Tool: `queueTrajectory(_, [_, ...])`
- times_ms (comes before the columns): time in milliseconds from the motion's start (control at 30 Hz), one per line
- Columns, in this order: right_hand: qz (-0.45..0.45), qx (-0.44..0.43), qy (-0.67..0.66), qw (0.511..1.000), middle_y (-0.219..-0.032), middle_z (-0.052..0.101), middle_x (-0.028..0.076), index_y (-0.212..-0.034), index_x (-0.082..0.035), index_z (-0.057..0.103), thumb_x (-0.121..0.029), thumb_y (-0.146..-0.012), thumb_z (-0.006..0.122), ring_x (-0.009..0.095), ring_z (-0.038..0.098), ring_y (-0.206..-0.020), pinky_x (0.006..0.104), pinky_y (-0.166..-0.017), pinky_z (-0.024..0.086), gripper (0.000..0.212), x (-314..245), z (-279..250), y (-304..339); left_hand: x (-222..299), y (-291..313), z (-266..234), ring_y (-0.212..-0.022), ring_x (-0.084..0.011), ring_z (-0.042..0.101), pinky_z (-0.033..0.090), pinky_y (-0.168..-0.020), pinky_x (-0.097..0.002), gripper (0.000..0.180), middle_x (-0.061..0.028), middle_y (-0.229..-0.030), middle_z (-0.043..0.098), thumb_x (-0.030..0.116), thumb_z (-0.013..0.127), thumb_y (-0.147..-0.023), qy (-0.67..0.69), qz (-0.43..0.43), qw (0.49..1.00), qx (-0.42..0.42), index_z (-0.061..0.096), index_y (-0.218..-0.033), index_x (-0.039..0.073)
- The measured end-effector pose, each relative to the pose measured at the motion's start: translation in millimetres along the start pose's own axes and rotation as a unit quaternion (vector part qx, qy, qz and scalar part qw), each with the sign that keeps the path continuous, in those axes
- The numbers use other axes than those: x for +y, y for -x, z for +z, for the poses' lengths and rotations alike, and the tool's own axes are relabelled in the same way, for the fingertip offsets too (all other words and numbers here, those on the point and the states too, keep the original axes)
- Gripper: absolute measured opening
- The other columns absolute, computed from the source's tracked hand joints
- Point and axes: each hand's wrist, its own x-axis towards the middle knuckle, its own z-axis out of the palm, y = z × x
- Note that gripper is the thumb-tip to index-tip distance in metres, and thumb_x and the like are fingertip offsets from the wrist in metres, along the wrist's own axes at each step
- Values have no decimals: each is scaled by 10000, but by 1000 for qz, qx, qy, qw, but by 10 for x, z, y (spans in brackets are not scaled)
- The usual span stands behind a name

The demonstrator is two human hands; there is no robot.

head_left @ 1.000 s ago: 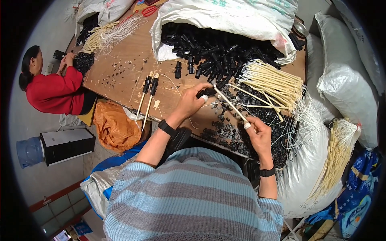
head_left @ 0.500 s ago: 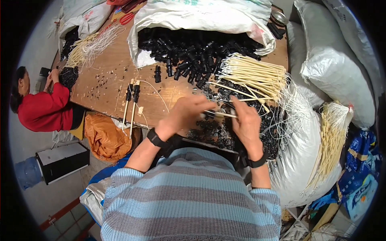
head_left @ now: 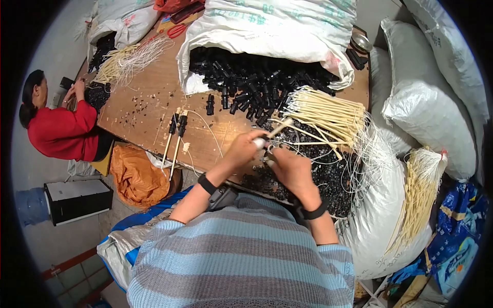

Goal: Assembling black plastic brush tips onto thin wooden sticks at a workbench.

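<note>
Left hand (head_left: 241,149) pinches pale rod (head_left: 280,127) — right hand (head_left: 292,167) curled close, can't tell its grip — so keep rod steady.

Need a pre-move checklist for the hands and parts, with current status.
1. Rod at the hands: ok, sticks out between left hand and right hand.
2. Grip on rod secure: cannot tell, contact is blurred and partly hidden.
3. Bundle within reach: looks ok, lies just beyond right hand.
4. Fittings available: ok, heaped at the sack mouth.
5. Surface around right hand clear: not ok, dark bits lie scattered there.
6. Strings tidy: not ok, they splay loosely off the bundle.
</note>
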Motion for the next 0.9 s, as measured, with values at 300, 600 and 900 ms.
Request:
queueTrajectory(300, [64,80,-110,989,-696,655,131,-946,-72,705,-115,-824,687,258,633,-558,318,-515,480,131,-52,-49,1,29,-13,-10,-793,-181,644,498,-734,-317,312,-106,-871,681,30,582,-768,-270,160,950,-2,650,-1072,20])
queueTrajectory(600, [77,114,-150,979,-598,608,137,-888,-74,684,-103,-814,652,289,618,-521,369,-486,471,86,-4,-20,-73,106,12,-98,-990,-358,616,481,-862,-421,434,-174,-1026,662,10,515,-735,-374,160,911,-60,615,-1152,79])
queueTrajectory(900, [115,60,-198,972,-649,625,160,-926,-65,671,-99,-825,638,324,631,-580,396,-532,490,112,-10,28,-47,89,61,-15,-996,-361,613,481,-839,-447,433,-161,-1029,660,21,578,-739,-405,182,892,-82,597,-1166,93])
